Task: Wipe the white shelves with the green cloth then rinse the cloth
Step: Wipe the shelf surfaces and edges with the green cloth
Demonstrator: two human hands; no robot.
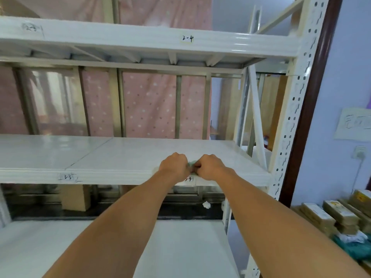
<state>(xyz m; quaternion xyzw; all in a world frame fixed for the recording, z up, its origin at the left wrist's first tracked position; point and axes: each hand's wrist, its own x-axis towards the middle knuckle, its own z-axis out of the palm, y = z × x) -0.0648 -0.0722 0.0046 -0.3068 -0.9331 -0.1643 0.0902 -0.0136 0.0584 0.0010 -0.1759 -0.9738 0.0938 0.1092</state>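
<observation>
White shelves (120,155) front a pink curtain (150,109); left hand (174,166) and right hand (210,167), grips clamped, pinch the green cloth (192,163).

The white shelves (120,153) are smooth painted metal with a soft sheen, and the upper beam (140,39) is glossier, catching bright streaks of light. The perforated upright (295,109) has the same white painted metal finish. The green cloth (191,164), only a sliver of it visible, looks like soft matt fabric. Behind the rack hangs a pink dotted curtain (152,109) of thin matt cloth. The door frame (315,97) is dark brown and glossy. The wall (331,167) is matt paint, with a paper sheet (353,125) on it. The box (75,197) below is dull brown cardboard.
</observation>
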